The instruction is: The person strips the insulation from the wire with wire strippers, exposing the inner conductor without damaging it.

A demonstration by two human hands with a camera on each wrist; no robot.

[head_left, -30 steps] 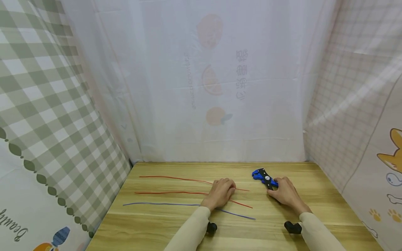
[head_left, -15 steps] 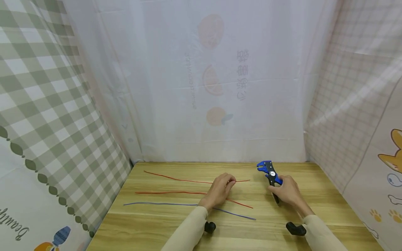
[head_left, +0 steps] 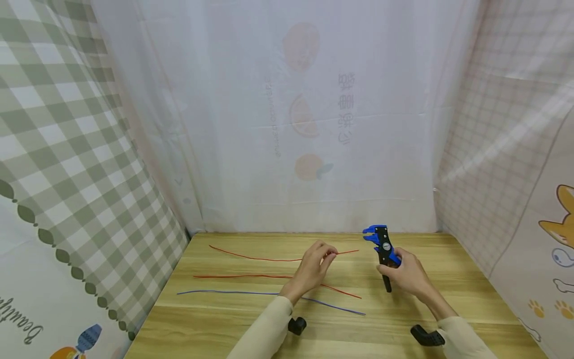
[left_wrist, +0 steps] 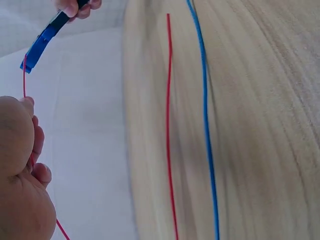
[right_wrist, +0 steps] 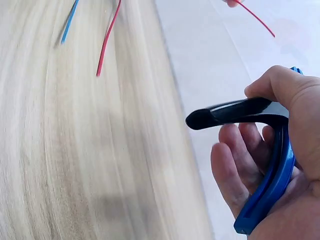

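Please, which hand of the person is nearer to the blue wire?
Left. Pinching a red wire, the left hand is just beyond the blue wire, which its wrist crosses in the head view. The right hand, holding the blue-and-black tool, is farther right, past the wire's end.

A white curtain (head_left: 224, 124) with faint fruit prints (head_left: 301, 46) is hanging behind the wood-grain tabletop (head_left: 166, 329). A green-and-white gingham curtain (head_left: 85, 154) is slanting down the left side, while a grid-patterned curtain (head_left: 489, 124) with orange paw prints (head_left: 563, 309) is covering the right and catching light.
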